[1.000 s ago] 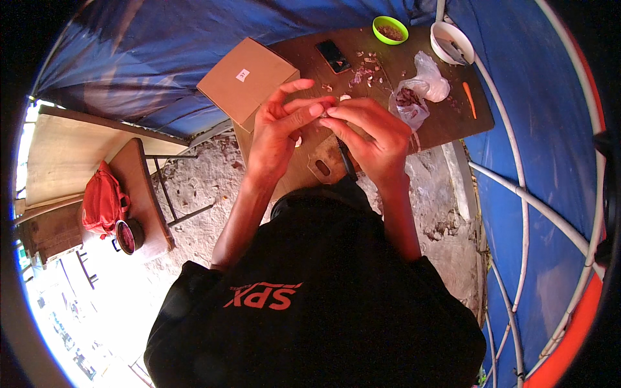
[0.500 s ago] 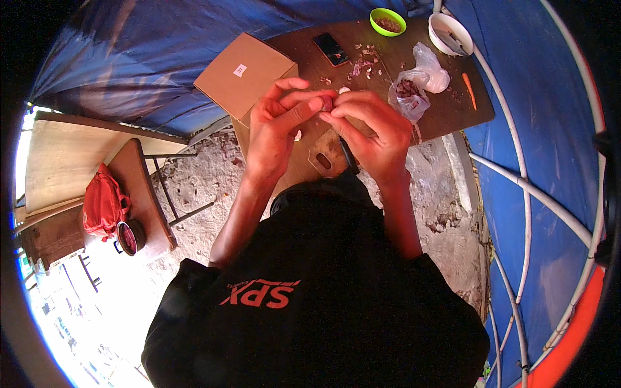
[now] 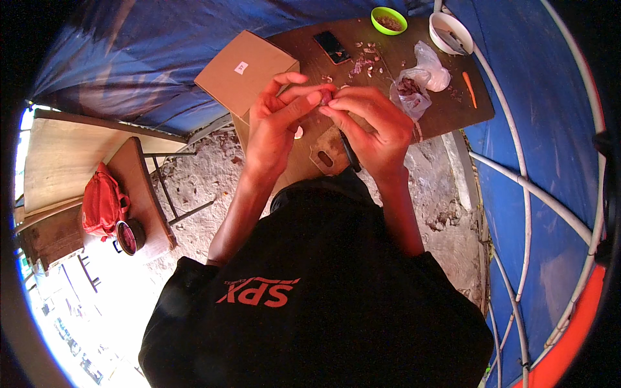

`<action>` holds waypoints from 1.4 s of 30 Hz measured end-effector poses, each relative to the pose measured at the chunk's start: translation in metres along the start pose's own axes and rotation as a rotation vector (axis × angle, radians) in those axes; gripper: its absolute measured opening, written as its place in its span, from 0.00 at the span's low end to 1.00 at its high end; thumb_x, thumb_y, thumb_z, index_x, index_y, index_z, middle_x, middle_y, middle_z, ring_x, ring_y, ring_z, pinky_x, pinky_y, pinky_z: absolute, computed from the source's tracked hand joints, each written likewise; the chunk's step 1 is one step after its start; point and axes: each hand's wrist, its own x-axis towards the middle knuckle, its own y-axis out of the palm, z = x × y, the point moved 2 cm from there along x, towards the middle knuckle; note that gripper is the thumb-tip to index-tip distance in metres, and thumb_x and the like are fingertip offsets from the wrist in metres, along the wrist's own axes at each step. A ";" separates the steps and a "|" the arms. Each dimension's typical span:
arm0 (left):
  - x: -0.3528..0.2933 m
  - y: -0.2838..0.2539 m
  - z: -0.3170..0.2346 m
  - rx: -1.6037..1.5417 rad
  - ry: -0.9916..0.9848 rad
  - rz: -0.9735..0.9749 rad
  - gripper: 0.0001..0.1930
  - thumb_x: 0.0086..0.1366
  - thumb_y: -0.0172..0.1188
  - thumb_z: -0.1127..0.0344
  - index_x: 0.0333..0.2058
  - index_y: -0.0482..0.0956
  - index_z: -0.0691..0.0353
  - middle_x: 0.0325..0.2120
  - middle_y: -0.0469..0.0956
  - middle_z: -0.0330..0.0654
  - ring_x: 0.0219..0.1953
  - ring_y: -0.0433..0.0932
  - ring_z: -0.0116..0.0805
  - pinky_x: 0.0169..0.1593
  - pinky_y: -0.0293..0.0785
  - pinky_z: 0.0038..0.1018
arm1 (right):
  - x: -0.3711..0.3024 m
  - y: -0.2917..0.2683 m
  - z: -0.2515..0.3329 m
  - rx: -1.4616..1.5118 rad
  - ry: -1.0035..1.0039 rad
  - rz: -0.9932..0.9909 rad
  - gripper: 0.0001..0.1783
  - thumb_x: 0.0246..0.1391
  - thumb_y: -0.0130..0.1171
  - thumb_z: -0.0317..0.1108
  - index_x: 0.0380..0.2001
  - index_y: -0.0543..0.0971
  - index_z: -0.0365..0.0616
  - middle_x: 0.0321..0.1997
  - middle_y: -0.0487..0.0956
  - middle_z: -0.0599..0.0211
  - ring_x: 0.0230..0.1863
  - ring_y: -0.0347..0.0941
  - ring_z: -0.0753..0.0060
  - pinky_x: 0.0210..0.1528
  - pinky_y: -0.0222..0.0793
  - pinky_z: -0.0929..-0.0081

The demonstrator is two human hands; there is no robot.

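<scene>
A small reddish-purple shallot is pinched between my two hands above the table. My left hand has thumb and index finger closed against its left side, the other fingers loosely curled. From the right, the thumb and fingertips of my right hand press on it too. Below them lies a wooden cutting board with a handle slot. A black-handled tool, probably a knife, rests along its right side; my right hand hides part. A clear plastic bag with dark reddish contents sits beyond my right hand. Peel scraps are scattered ahead.
A brown carton stands at the table's left. Farther back are a phone, a green bowl with brownish bits and a white bowl. A slim orange item lies near the right edge. A red bag is far left.
Both hands stay in nearly the same place. The fingers have shifted slightly on the shallot, with my right fingertips moved a little over it.
</scene>
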 end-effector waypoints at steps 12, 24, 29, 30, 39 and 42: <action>0.000 -0.006 0.001 -0.229 -0.082 -0.087 0.12 0.67 0.55 0.73 0.48 0.68 0.63 0.49 0.77 0.59 0.45 0.81 0.39 0.52 0.78 0.30 | -0.010 0.010 -0.018 0.165 0.141 0.106 0.09 0.47 0.70 0.23 0.29 0.77 0.38 0.35 0.79 0.66 0.37 0.77 0.72 0.43 0.73 0.76; 0.003 -0.018 0.006 -0.087 0.001 -0.128 0.12 0.67 0.55 0.75 0.49 0.70 0.65 0.43 0.79 0.48 0.47 0.80 0.41 0.54 0.77 0.34 | -0.010 0.001 -0.031 -0.002 0.391 0.060 0.18 0.51 0.68 0.25 0.47 0.81 0.38 0.40 0.83 0.64 0.44 0.79 0.74 0.49 0.72 0.76; 0.002 -0.016 0.013 -0.088 -0.054 -0.072 0.13 0.66 0.57 0.75 0.48 0.70 0.64 0.42 0.80 0.46 0.46 0.81 0.36 0.51 0.78 0.30 | -0.006 0.007 -0.015 0.053 0.247 0.129 0.18 0.48 0.70 0.25 0.45 0.81 0.39 0.44 0.81 0.63 0.44 0.79 0.74 0.48 0.72 0.77; 0.002 -0.016 0.014 -0.058 -0.093 -0.093 0.13 0.66 0.57 0.74 0.48 0.70 0.64 0.42 0.80 0.46 0.45 0.81 0.35 0.50 0.78 0.29 | -0.006 0.008 -0.015 0.064 0.257 0.117 0.18 0.48 0.70 0.25 0.45 0.81 0.39 0.44 0.81 0.63 0.44 0.79 0.74 0.48 0.73 0.77; -0.002 -0.010 0.013 0.085 0.008 -0.135 0.15 0.64 0.60 0.76 0.49 0.69 0.65 0.41 0.84 0.46 0.36 0.83 0.30 0.31 0.67 0.15 | -0.011 0.010 -0.021 0.163 0.301 0.082 0.19 0.46 0.70 0.20 0.44 0.81 0.38 0.43 0.80 0.63 0.43 0.79 0.75 0.46 0.75 0.78; -0.003 -0.007 0.011 0.131 0.039 -0.149 0.16 0.63 0.61 0.77 0.48 0.70 0.66 0.40 0.83 0.47 0.37 0.83 0.30 0.35 0.72 0.17 | -0.012 0.009 -0.023 0.202 0.280 0.104 0.19 0.47 0.69 0.19 0.45 0.80 0.36 0.43 0.80 0.63 0.42 0.79 0.74 0.46 0.76 0.78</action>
